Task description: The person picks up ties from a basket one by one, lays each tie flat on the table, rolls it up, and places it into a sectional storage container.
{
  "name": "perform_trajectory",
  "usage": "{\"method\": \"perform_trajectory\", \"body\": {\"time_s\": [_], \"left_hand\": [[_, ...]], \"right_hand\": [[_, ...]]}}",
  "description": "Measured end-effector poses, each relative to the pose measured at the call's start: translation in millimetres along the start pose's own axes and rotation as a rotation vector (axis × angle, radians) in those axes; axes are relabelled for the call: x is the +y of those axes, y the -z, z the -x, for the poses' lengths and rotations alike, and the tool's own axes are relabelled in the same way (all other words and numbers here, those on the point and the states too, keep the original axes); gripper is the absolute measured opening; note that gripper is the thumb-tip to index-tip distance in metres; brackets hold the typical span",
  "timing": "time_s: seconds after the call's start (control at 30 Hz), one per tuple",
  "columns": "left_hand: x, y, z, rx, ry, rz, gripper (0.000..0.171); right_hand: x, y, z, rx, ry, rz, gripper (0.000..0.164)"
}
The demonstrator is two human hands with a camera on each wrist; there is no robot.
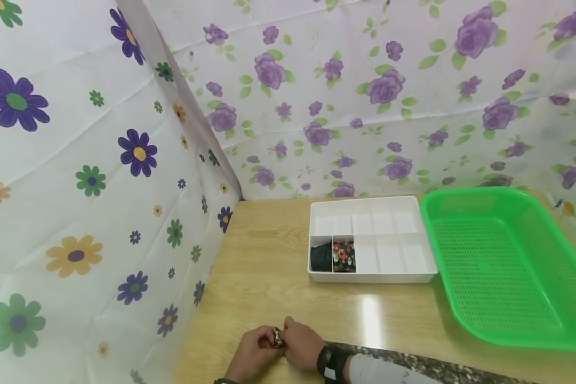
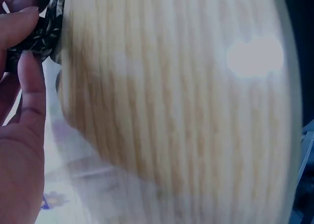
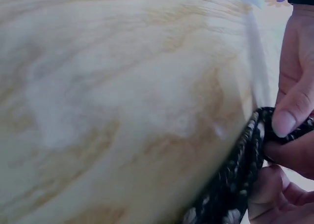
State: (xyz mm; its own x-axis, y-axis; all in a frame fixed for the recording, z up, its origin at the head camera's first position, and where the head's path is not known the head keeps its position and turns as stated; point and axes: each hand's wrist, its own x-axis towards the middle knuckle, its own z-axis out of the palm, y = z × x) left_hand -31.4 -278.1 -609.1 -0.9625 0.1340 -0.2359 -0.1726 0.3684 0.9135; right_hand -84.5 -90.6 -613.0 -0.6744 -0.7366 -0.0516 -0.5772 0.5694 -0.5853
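Observation:
Near the table's front edge, my left hand and right hand meet over a long dark strip of cloth with a small pale pattern. Its end is gathered into a small bundle between them. The left thumb and fingers pinch this bundle, as the left wrist view also shows. My right thumb and fingers pinch the cloth from the other side. From the hands, the folded strip trails off, and in the head view it runs right, partly hidden under my right forearm.
Beyond the hands stands a white divided box, with a dark cloth piece and a floral cloth piece in two front-left compartments. A green plastic basket stands to its right. Flowered sheets hang behind and on the left.

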Motion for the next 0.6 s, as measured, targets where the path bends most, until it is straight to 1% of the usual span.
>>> {"method": "perform_trajectory", "body": {"time_s": [0.03,0.13,0.27,0.3,0.37,0.47,0.5,0.6], "left_hand": [[1.6,-1.8,-0.7,0.004,-0.011,-0.028,0.025],[6.4,-7.2,-2.1,0.018,-0.028,-0.095,0.027],[10.2,-12.5,-2.6,0.044,-0.048,-0.166,0.027],[10.9,-13.5,-3.0,0.046,-0.057,-0.192,0.027],[12.9,-15.3,-3.9,0.036,-0.076,-0.225,0.025],[17.6,-17.5,-5.8,0.018,-0.102,-0.302,0.024],[19.7,-18.0,-6.1,0.013,-0.105,-0.326,0.024],[23.3,-19.3,-6.6,0.008,-0.11,-0.363,0.023]], "right_hand": [[0.7,2.7,0.7,-0.003,0.006,-0.005,0.006],[3.8,8.2,3.0,-0.024,0.028,-0.053,0.007],[7.5,13.3,5.2,-0.076,0.04,-0.12,0.017],[7.7,16.1,5.6,-0.075,0.039,-0.112,0.02],[7.0,22.4,6.2,-0.039,0.042,-0.058,0.022],[4.1,33.3,6.0,0.035,0.073,0.005,0.012],[3.0,35.2,6.1,0.057,0.092,0.025,0.013],[1.5,35.8,6.8,0.05,0.13,-0.008,0.024]]}}
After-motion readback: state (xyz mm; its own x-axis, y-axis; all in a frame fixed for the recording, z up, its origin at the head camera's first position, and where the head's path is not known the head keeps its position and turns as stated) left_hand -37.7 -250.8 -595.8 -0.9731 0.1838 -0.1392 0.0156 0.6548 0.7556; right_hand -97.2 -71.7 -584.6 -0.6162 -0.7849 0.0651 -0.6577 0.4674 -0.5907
